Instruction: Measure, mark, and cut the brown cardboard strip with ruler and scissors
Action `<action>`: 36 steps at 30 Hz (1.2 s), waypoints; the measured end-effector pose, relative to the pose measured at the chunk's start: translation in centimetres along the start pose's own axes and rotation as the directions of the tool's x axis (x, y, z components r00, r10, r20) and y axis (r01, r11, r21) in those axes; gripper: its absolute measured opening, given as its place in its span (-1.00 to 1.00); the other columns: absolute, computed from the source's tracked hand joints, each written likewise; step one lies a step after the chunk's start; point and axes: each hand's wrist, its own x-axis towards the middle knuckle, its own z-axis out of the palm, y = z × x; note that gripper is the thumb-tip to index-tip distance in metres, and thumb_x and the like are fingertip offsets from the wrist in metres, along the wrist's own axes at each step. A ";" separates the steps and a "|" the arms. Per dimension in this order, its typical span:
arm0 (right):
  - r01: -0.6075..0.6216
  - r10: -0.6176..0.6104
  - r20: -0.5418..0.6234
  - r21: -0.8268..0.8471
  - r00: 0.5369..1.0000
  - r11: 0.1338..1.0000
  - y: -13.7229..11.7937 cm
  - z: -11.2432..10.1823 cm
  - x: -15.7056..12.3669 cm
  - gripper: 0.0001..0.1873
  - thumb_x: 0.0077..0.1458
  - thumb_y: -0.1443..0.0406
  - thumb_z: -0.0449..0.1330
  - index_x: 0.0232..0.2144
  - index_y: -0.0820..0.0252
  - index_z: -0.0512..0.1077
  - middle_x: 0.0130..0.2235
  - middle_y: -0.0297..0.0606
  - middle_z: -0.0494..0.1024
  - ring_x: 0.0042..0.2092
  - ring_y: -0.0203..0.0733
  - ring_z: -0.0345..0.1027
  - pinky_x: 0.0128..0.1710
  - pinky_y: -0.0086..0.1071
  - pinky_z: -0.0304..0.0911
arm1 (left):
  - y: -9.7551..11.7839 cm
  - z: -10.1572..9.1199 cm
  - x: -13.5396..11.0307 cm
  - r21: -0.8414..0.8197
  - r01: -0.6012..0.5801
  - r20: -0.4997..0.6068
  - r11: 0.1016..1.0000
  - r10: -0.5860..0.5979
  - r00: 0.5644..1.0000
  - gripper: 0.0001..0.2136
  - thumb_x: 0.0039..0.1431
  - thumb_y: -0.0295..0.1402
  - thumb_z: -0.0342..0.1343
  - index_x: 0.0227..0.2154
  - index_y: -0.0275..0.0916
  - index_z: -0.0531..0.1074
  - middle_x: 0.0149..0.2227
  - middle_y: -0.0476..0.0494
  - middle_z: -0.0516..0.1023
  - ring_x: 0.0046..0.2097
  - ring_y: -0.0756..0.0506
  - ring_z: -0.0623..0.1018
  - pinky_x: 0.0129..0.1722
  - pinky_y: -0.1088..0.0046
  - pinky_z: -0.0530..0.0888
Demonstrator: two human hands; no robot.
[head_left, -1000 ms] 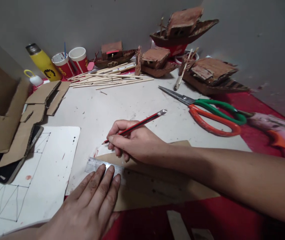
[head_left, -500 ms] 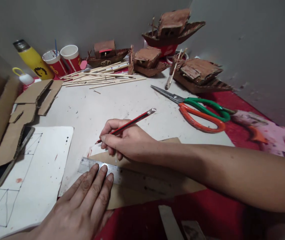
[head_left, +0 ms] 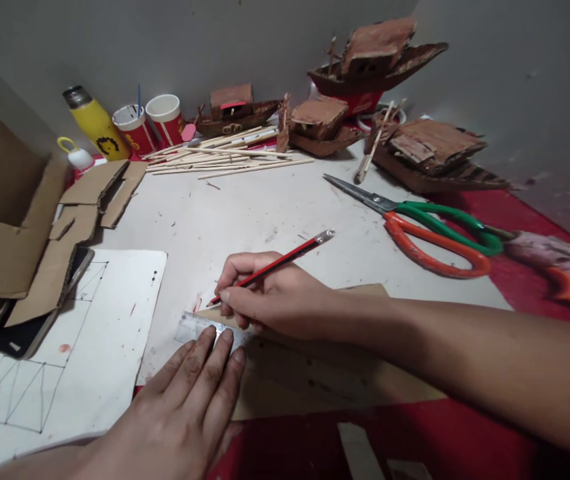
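Observation:
My left hand (head_left: 185, 407) lies flat, fingers stretched out, pressing on a metal ruler (head_left: 192, 327) that rests across a piece of brown cardboard (head_left: 315, 380). My right hand (head_left: 277, 297) is closed around a red and black pencil (head_left: 285, 257). The pencil tip touches the cardboard's left corner, just above the ruler's top edge. My right forearm crosses the cardboard from the right.
Green and orange scissors (head_left: 429, 223) lie at the right. Cardboard model boats (head_left: 425, 150) line the back wall, beside wooden sticks (head_left: 225, 157), two paper cups (head_left: 165, 117) and a yellow bottle (head_left: 97, 123). A white sheet with drawn lines (head_left: 89, 333), cardboard scraps (head_left: 25, 227) and a phone (head_left: 22, 333) sit at left.
The pencil tip has come down closer to the ruler's edge at the cardboard corner. The view shifted a little left then back. My left hand stays on the ruler.

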 end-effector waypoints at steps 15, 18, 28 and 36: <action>0.161 -0.134 0.109 -0.306 0.985 0.938 0.6 0.0 0.2 -0.88 0.10 0.31 0.15 -0.38 0.18 0.50 -0.32 -0.31 0.58 -0.30 -0.26 0.39 -0.30 -0.43 0.25 | 0.5 0.8 -0.3 -0.054 0.050 -0.030 0.997 -0.052 0.998 -0.55 0.32 -0.32 -0.02 0.20 -0.45 0.30 0.23 -0.41 0.38 0.28 -0.34 0.30 0.15 0.20 0.39; 0.171 -0.143 0.106 -0.341 0.984 0.924 0.6 0.4 0.4 -0.88 0.08 0.34 0.14 -0.38 0.17 0.50 -0.32 -0.32 0.59 -0.30 -0.26 0.40 -0.29 -0.43 0.25 | 0.4 0.7 -0.3 -0.038 0.052 -0.027 0.998 -0.053 0.998 -0.58 0.35 -0.34 -0.09 0.20 -0.42 0.31 0.21 -0.37 0.41 0.26 -0.33 0.34 0.11 0.21 0.42; 0.177 -0.150 0.099 -0.387 0.984 0.905 0.5 0.7 0.5 -0.85 0.06 0.38 0.11 -0.38 0.18 0.50 -0.25 -0.29 0.62 -0.25 -0.24 0.44 -0.25 -0.41 0.26 | 0.4 0.3 -0.1 -0.028 0.094 -0.050 0.995 -0.095 0.994 -0.60 0.40 -0.33 -0.19 0.17 -0.37 0.36 0.17 -0.31 0.46 0.21 -0.25 0.41 0.11 0.28 0.38; 0.171 -0.129 0.122 -0.439 0.984 0.882 0.0 0.7 0.5 -0.87 0.05 0.38 0.09 -0.42 0.19 0.45 -0.34 -0.32 0.57 -0.31 -0.27 0.37 -0.32 -0.42 0.21 | 0.7 1.1 -0.5 -0.061 0.121 -0.054 0.991 -0.124 0.991 -0.59 0.40 -0.32 -0.17 0.21 -0.35 0.31 0.21 -0.29 0.41 0.26 -0.26 0.34 0.18 0.25 0.31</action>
